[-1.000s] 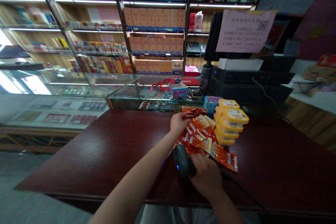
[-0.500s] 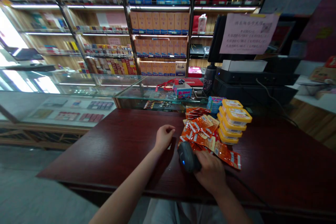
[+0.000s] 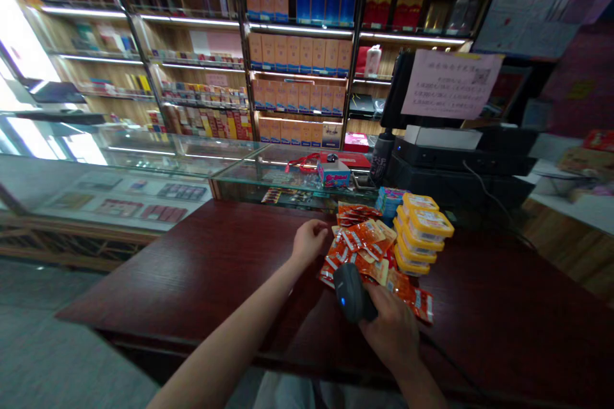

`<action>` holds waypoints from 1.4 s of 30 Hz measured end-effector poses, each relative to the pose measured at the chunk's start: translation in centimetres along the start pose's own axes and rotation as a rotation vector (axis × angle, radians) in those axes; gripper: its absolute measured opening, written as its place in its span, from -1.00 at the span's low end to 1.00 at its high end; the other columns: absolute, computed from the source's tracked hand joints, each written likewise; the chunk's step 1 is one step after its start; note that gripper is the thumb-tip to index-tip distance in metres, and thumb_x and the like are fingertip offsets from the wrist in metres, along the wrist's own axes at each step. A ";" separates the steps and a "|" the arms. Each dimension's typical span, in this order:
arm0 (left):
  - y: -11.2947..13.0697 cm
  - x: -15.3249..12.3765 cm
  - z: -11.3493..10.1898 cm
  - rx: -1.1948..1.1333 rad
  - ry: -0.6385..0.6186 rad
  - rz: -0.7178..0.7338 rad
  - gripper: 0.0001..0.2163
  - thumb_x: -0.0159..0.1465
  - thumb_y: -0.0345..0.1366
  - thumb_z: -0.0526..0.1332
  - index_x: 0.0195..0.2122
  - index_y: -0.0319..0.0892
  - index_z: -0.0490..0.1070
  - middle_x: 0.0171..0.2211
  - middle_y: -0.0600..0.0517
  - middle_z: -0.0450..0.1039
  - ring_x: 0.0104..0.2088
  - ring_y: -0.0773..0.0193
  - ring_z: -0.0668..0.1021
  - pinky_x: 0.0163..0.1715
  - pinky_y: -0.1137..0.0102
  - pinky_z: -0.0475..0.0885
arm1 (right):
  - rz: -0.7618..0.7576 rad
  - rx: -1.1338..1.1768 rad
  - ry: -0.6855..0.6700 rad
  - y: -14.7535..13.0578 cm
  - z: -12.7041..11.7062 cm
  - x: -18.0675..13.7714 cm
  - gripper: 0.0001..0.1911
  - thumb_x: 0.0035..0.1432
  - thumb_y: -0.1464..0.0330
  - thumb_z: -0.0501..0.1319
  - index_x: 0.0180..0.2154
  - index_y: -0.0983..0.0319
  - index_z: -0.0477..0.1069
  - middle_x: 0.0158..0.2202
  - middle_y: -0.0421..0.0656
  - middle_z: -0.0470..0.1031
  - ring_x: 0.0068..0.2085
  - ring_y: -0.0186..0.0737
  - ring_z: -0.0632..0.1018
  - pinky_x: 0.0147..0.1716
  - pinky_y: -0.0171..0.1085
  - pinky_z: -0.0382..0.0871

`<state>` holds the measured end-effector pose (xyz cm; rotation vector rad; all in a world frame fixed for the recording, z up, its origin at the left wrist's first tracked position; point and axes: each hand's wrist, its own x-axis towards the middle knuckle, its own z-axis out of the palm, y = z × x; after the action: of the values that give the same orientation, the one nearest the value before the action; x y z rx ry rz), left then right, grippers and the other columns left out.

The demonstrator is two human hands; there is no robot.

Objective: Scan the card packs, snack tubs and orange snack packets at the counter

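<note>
My right hand (image 3: 391, 326) is wrapped round the handle of a dark handheld barcode scanner (image 3: 350, 293), which has a small blue light and a cable trailing right. The scanner's head hangs over the near edge of a heap of orange snack packets (image 3: 367, 236). At the left side of that heap is my left hand (image 3: 309, 241), its fingers loosely curved, the thumb apart, with nothing visible in them. Yellow-lidded plastic tubs (image 3: 417, 236) are stacked just right of the packets. Behind the tubs sit blue patterned small boxes (image 3: 389, 200).
The dark red wooden desk (image 3: 192, 268) meets a glass display counter (image 3: 268, 166) at the back. A colourful box (image 3: 334, 174) stands on that glass. A monitor with a paper notice (image 3: 448, 83) rises at the back right, above black equipment (image 3: 460, 150). Shelves of boxed goods (image 3: 300, 54) line the wall.
My left hand has moved slightly right and up, closer to the packets. The scanner in my right hand has shifted a little right. The camera view has tilted up slightly.
</note>
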<state>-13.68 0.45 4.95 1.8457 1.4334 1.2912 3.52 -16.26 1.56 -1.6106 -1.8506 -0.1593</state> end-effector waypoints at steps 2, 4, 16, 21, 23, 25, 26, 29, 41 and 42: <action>1.9 2.1 1.0 0.038 -0.051 0.038 -0.84 0.11 -0.42 0.21 -0.30 -0.20 0.54 -0.35 0.00 0.56 -0.36 0.31 0.54 -0.28 0.45 0.40 | -0.058 -0.035 0.053 0.3 0.9 -0.4 -0.66 -0.02 0.53 0.14 -0.16 0.18 0.40 -0.27 -0.13 0.57 -0.23 -0.08 0.55 -0.21 -0.18 0.31; 3.5 4.2 2.1 0.079 -0.112 0.080 -0.82 0.11 -0.42 0.20 -0.28 -0.19 0.55 -0.33 -0.01 0.57 -0.33 0.30 0.55 -0.28 0.45 0.40 | -0.098 -0.033 0.066 0.5 1.5 -0.7 -0.66 -0.01 0.54 0.13 -0.15 0.19 0.39 -0.28 -0.13 0.56 -0.24 -0.09 0.55 -0.21 -0.18 0.30; 6.7 8.3 7.5 0.501 -0.148 0.126 -0.72 0.09 -0.45 0.15 -0.26 -0.16 0.62 -0.23 -0.16 0.53 -0.20 0.10 0.54 -0.17 0.36 0.39 | -0.089 0.076 0.120 0.5 2.4 -1.2 -0.60 -0.06 0.56 0.09 -0.14 0.17 0.36 -0.32 -0.14 0.53 -0.27 -0.09 0.52 -0.23 -0.16 0.28; 6.6 8.7 7.6 0.461 -0.134 0.100 -0.72 0.11 -0.45 0.13 -0.27 -0.11 0.62 -0.22 -0.12 0.51 -0.23 0.16 0.54 -0.17 0.37 0.39 | -0.082 0.094 0.119 0.3 2.4 -1.0 -0.61 -0.06 0.56 0.10 -0.15 0.15 0.37 -0.33 -0.16 0.53 -0.29 -0.10 0.52 -0.24 -0.17 0.26; 6.4 8.9 7.6 0.391 -0.126 0.090 -0.73 0.12 -0.45 0.13 -0.29 -0.10 0.62 -0.24 -0.09 0.53 -0.24 0.18 0.54 -0.17 0.38 0.39 | -0.077 0.093 0.125 0.3 2.4 -0.9 -0.64 -0.02 0.55 0.10 -0.15 0.15 0.37 -0.35 -0.16 0.53 -0.30 -0.11 0.52 -0.25 -0.17 0.26; 6.1 9.0 7.5 0.301 -0.092 0.084 -0.76 0.12 -0.44 0.15 -0.32 -0.10 0.62 -0.28 -0.07 0.55 -0.25 0.18 0.55 -0.18 0.38 0.39 | -0.075 0.093 0.127 0.2 2.4 -0.9 -0.65 0.00 0.54 0.10 -0.15 0.15 0.38 -0.35 -0.16 0.53 -0.30 -0.12 0.52 -0.24 -0.18 0.26; 6.0 9.0 7.4 0.241 -0.067 0.086 -0.77 0.12 -0.43 0.16 -0.34 -0.11 0.61 -0.30 -0.06 0.57 -0.26 0.17 0.55 -0.19 0.37 0.39 | -0.078 0.094 0.124 0.2 2.3 -0.8 -0.65 -0.01 0.54 0.10 -0.16 0.15 0.38 -0.35 -0.16 0.53 -0.30 -0.12 0.52 -0.24 -0.19 0.26; 5.8 9.0 6.6 -0.031 0.008 0.112 -0.80 0.13 -0.41 0.16 -0.33 -0.13 0.59 -0.34 -0.04 0.59 -0.30 0.20 0.57 -0.24 0.37 0.42 | -0.069 0.085 0.114 0.2 2.2 -0.8 -0.64 -0.05 0.55 0.11 -0.18 0.15 0.39 -0.34 -0.17 0.54 -0.30 -0.13 0.52 -0.25 -0.19 0.26; 0.0 1.4 -1.7 -0.648 0.254 -0.261 -0.71 -0.10 -0.16 0.42 -0.57 -0.27 0.41 -0.59 0.00 0.50 -0.54 0.28 0.56 -0.48 0.43 0.48 | 0.043 0.059 -0.133 -0.7 -0.4 0.3 -0.66 -0.06 0.54 0.14 -0.20 0.20 0.47 -0.27 -0.10 0.56 -0.20 -0.06 0.54 -0.19 -0.19 0.30; -0.7 0.8 -2.0 -0.677 0.260 -0.294 -0.69 -0.14 -0.19 0.45 -0.55 -0.27 0.39 -0.59 0.01 0.49 -0.53 0.28 0.56 -0.46 0.41 0.50 | 0.083 0.077 -0.173 -1.0 -0.8 0.7 -0.66 -0.08 0.54 0.15 -0.21 0.20 0.48 -0.27 -0.11 0.57 -0.20 -0.06 0.55 -0.21 -0.19 0.31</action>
<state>-15.77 1.04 5.63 1.0187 1.1263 1.6368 2.94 -16.30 2.90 -1.6895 -1.8897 0.0891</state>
